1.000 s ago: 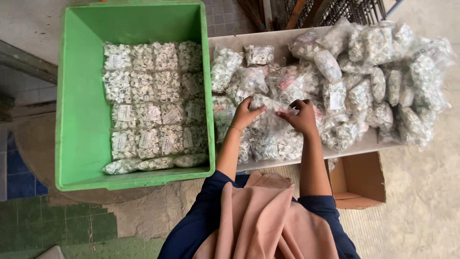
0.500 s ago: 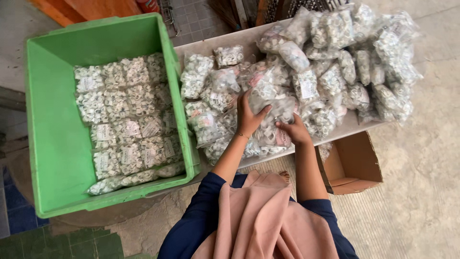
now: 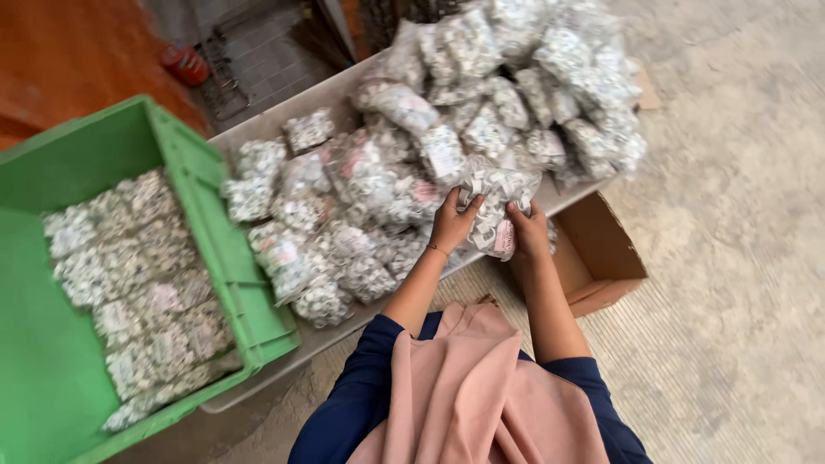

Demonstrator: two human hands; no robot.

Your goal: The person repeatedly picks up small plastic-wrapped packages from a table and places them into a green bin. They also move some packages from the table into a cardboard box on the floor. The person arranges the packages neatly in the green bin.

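Left hand (image 3: 450, 225) and right hand (image 3: 528, 230) both grip one clear bag (image 3: 492, 199) above one cardboard box (image 3: 601, 253).

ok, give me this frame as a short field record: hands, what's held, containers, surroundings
left hand: grips the left side of a clear bag
right hand: grips the right side of the same bag
bag: clear plastic, full of small white pieces, lifted at the table's near edge
pile: many like bags heaped on the table
table: pale top, mostly covered
crate: green, left of the table, bags laid flat in rows inside
box: open cardboard, on the floor under the table's right end
floor: grey concrete
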